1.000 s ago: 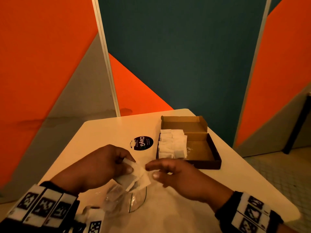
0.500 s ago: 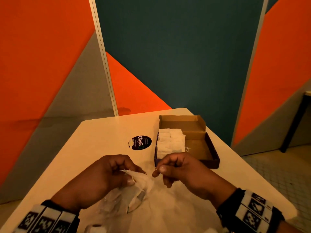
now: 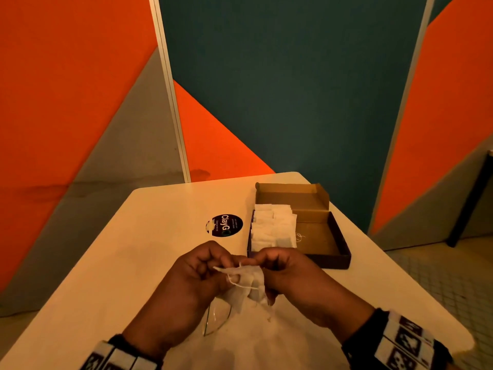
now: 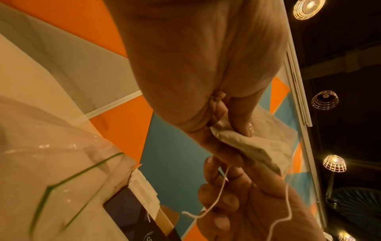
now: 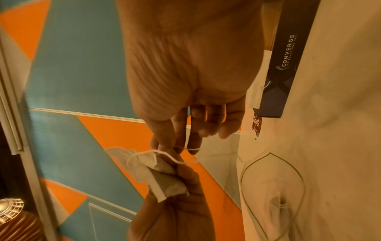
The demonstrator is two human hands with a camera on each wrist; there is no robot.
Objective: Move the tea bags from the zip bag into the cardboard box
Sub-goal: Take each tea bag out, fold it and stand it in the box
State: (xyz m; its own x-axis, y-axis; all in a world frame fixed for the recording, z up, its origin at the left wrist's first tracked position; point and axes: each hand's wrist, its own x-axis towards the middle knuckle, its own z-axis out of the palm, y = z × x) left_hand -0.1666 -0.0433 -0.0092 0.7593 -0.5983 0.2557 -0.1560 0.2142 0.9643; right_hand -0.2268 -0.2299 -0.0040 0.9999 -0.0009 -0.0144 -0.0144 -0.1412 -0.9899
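My left hand pinches a small bunch of white tea bags just above the table, near its front. My right hand meets it from the right, thumb and forefinger pinching a tea bag string. In the left wrist view the thumb presses on the tea bags. The clear zip bag lies flat under the hands, and a tea bag shows inside it. The open cardboard box stands behind the right hand, with several tea bags stacked in its left half.
A round black sticker sits on the white table left of the box. The table's right edge is close beside the box. Orange, grey and teal partition panels stand behind the table.
The left hand has lifted the tea bags up and out of the zip bag, toward the box. The right hand has closed in and taken hold of a string.
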